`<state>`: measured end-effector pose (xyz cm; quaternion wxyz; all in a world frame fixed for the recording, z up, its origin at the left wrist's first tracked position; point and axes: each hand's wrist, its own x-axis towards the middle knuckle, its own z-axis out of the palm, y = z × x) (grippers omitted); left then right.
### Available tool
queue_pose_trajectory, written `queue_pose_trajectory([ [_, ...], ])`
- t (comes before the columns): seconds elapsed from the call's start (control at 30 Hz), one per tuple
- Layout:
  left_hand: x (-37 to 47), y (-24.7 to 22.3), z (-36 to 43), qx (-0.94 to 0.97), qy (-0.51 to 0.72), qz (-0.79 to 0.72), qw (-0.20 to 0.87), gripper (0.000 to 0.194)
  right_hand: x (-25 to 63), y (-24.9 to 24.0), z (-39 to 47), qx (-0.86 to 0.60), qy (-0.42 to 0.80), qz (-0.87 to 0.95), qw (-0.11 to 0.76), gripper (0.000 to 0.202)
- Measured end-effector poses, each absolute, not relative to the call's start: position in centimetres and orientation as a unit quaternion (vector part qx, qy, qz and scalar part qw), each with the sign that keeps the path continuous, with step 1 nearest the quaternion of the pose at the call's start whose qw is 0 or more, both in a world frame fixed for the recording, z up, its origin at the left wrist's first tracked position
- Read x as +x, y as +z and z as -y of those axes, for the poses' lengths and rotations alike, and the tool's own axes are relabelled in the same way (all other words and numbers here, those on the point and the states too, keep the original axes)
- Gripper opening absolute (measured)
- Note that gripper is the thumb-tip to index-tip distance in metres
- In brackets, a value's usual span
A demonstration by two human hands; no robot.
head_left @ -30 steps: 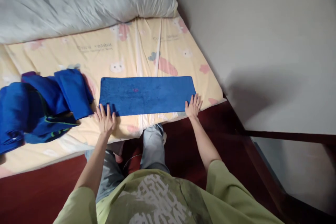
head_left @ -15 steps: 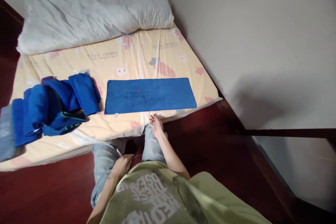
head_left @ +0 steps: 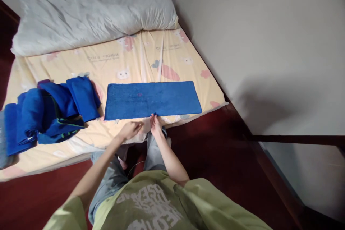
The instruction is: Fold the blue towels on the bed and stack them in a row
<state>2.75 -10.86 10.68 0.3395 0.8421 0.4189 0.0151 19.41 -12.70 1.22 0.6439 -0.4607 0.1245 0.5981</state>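
Note:
A blue cloth (head_left: 167,99) lies flat on the bed as a long rectangle, with a small reddish mark left of its middle. My right hand (head_left: 156,124) is palm up at the cloth's near edge, fingers stretched out and tips touching or almost touching the edge. To its left, my left hand (head_left: 131,130) hovers over the bed's front edge, just below the cloth, with loosely bent fingers and nothing visible in them. Folded and rolled blue cloths (head_left: 55,107) are heaped on the left of the bed, some with green edging.
The bed (head_left: 134,64) has a yellow patterned sheet. Across its far side lies a large grey-white pillow or quilt (head_left: 94,7). A pale wall (head_left: 256,43) runs along the right. Part of a grey item (head_left: 3,143) shows at the left edge.
My left hand has risen from my lap to the bed's edge. My right hand has moved slightly forward and left, up to the cloth's near edge. The view has shifted slightly.

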Motion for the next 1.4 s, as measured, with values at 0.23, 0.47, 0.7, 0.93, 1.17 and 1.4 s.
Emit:
queue_pose_trajectory([
  [0.23, 10.8, 12.6, -11.5, 0.868, -0.079, -0.456, 0.18, 0.042, 19.2, 0.6, 12.7, -0.49, 0.59, -0.114, 0.632, 0.02],
  [0.47, 17.6, 9.2, -20.0, 0.844, -0.164, -0.479, 0.178, 0.053, 19.4, 0.7, 13.2, -0.496, 0.604, -0.078, 0.619, 0.046],
  [0.7, 19.7, 7.7, -22.1, 0.812, -0.188, -0.509, 0.216, 0.046, 19.5, 1.4, 13.1, -0.502, 0.604, -0.115, 0.608, 0.044],
  [0.93, 19.6, 7.2, -22.5, 0.762, -0.176, -0.54, 0.31, 0.029, 19.5, 1.9, 12.3, -0.502, 0.612, -0.147, 0.593, 0.043],
  [1.17, 18.4, 6.7, -21.5, 0.777, 0.012, -0.556, 0.294, 0.029, 18.5, 3.2, 14.0, -0.491, 0.611, -0.127, 0.608, 0.034],
  [1.4, 17.6, 10.7, -19.5, 0.774, 0.086, -0.552, 0.298, 0.025, 18.4, 4.9, 13.9, -0.516, 0.568, -0.091, 0.635, 0.029],
])
